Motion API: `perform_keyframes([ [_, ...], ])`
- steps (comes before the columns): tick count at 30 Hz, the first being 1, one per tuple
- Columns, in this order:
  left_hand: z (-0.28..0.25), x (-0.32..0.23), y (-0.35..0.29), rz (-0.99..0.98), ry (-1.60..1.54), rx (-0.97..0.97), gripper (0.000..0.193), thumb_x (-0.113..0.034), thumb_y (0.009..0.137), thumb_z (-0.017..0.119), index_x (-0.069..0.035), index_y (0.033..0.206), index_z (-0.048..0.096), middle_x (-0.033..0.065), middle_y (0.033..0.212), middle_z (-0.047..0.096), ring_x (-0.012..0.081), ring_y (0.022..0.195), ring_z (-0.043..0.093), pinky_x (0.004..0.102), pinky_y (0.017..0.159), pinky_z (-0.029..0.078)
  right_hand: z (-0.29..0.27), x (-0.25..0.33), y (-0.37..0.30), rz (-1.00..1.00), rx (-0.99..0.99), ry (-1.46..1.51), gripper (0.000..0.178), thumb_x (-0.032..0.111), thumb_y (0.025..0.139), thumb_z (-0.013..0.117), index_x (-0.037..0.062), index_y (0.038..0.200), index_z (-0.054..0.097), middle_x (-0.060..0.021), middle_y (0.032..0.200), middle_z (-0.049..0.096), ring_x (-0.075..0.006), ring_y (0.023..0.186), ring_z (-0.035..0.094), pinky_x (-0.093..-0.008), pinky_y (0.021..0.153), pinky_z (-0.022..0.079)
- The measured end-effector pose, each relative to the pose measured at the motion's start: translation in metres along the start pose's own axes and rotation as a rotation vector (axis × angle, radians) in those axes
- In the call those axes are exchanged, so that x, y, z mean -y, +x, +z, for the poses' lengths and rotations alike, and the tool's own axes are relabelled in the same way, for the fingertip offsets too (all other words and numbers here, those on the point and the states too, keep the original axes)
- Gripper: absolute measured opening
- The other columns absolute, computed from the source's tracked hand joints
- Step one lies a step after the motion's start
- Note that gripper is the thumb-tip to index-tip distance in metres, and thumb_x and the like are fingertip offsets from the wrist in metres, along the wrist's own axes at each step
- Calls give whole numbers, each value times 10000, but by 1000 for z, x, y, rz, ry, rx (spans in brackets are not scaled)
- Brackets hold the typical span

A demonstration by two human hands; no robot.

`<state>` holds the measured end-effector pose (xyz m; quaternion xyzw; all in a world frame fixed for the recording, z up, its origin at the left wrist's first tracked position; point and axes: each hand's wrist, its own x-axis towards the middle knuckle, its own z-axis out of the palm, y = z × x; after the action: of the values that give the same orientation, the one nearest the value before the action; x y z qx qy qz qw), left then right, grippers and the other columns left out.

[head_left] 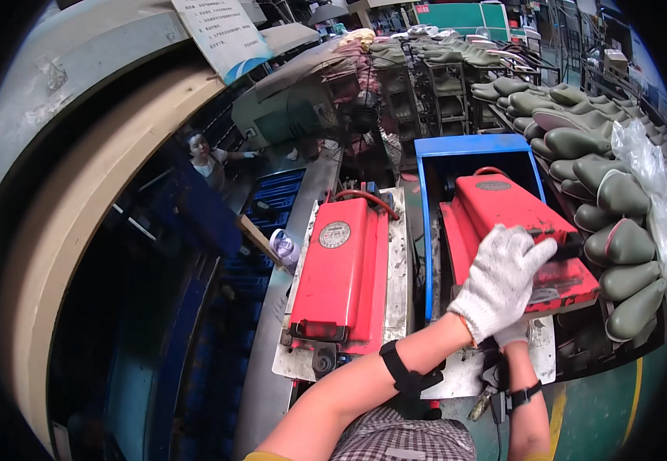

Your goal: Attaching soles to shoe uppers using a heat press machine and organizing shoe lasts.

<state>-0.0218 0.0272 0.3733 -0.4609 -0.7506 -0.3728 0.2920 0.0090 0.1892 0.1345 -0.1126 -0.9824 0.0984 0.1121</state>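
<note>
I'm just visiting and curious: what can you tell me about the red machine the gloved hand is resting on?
The red machine on the right is a boxy press-like unit with a glossy red hinged lid, tilted up toward the far end, bearing a round grey badge and a dark handle on its right side. It sits within a blue frame. The left hand, in a white knit glove, lies on its lid near the handle; the right hand is mostly hidden under it.
</note>
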Motion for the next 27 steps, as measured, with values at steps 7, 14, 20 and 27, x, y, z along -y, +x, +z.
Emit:
perform_keyframes([
  [7,-40,21,42,-15,-5,-118,481,-79,779,676,-47,1252,596,210,1258,582,414,1193,572,505,1046,458,-1,37,17,179,61,22,640,411,854,695,143,1426,591,-245,1471,524,-481,1275,536,-517,1032,482],
  [14,-103,16,-121,-307,-162,-133,596,-32,822,683,15,1398,537,234,1421,562,370,1345,545,450,1150,425,-70,-3,-19,773,354,1618,661,187,942,648,43,1551,436,-200,1489,538,-312,1285,616,-395,1057,530],
  [20,-138,31,-257,-1249,-950,-211,791,-287,1006,634,18,1611,226,242,1595,386,330,1444,456,422,1200,361,-105,74,-96,197,475,1891,771,263,915,590,-36,1579,337,-192,1604,413,-306,1479,418,-406,1254,285],
  [27,-174,16,-289,-1373,-1499,-618,956,-706,895,641,-115,1588,353,130,1582,447,332,1457,417,515,1231,312,-98,236,-106,165,899,2059,547,326,1039,565,-24,1452,489,-145,1471,539,-223,1376,510,-385,1196,361],
])
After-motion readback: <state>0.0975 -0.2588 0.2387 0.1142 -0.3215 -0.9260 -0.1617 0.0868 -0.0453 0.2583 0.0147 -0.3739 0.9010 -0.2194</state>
